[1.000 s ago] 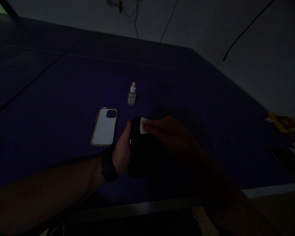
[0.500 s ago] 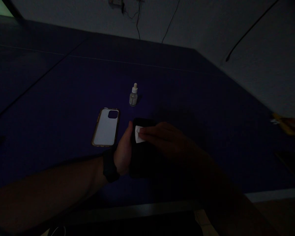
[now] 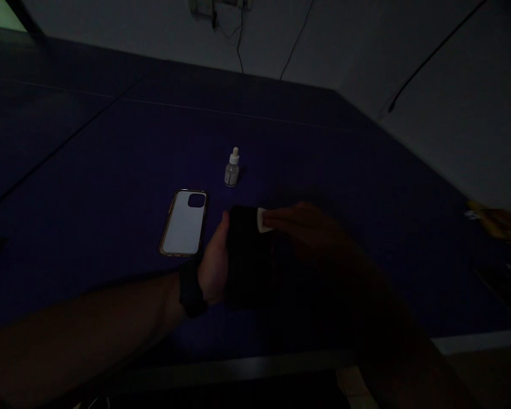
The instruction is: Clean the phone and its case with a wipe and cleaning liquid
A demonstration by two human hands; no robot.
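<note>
Blue table [image 3: 298, 153], near edge at 6 o'clock. Dark slab [image 3: 244, 255], centre, indistinct in shadow toward 3 o'clock; clasped along 9 o'clock edge in left hand [image 3: 214, 264]. White pad [image 3: 262, 220], slab's 1 o'clock, pinched in right hand [image 3: 304, 224]. Phone case [image 3: 183, 224], 10 o'clock; dropper bottle [image 3: 231, 175], upright, 12; grey wall [image 3: 132, 28] beyond.

Your left forearm [image 3: 111, 321] reaches in from the lower left, and your left hand [image 3: 213, 266] is curled in a grip, thumb [image 3: 223, 225] pointing forward. Your right forearm [image 3: 377, 295], deep in shadow, angles in from the lower right; your right hand [image 3: 309, 226] stretches its fingers [image 3: 286, 213] leftward, tips pinched together.
</note>
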